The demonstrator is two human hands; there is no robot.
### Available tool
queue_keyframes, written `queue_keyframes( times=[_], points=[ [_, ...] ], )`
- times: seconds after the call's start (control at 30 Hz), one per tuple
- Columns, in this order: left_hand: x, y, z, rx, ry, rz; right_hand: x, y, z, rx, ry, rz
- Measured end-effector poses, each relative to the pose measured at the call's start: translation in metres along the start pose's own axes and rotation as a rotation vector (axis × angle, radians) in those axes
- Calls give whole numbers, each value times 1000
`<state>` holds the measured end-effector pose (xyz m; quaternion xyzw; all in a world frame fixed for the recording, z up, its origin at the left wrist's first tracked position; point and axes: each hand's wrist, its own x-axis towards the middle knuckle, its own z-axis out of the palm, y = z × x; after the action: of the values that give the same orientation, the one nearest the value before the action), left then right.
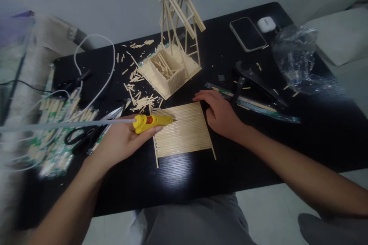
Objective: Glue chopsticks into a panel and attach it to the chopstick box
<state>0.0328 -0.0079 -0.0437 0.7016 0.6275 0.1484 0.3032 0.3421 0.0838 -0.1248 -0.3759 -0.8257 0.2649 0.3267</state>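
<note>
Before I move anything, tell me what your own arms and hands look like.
Left hand and right hand are both ungloved. Left forearm and right forearm are bare as far as they show, with no sleeve, watch or bracelet visible.

Stick panel (186,134), on table (184,180), serving as landmark. Over its left part: glue gun (151,122), in left hand (120,138). At its far right corner: right hand (217,111). Behind it: stick tower (176,4); on the tower's base, stick box (176,81), containing loose sticks (165,64). Behind it, leftward: offcuts (143,102), strewn. Left of it: scissors (82,138); farther left, stick packets (57,138). Right of it, slightly behind: wrapped sticks (255,105); just beyond those, pliers (260,83). Far right of it, behind: plastic bag (296,61). Well behind it, rightward: phone (247,34), with small case (266,24) just beside. Before it, past the table edge: person's lap (192,222).
</note>
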Motion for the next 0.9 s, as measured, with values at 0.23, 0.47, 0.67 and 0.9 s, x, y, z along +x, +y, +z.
queue_keyframes(
  times=[0.23,0.47,0.67,0.9],
  points=[
    [5,1,8,-14,-6,24,1,0,0,8,-7,12],
    [7,9,8,-71,-29,-6,0,1,-1,12,-16,15],
    [13,15,11,-16,-26,16,1,0,1,8,-11,18],
    [20,22,10,-3,-34,81,2,-2,-1,15,-12,14]
  ],
)
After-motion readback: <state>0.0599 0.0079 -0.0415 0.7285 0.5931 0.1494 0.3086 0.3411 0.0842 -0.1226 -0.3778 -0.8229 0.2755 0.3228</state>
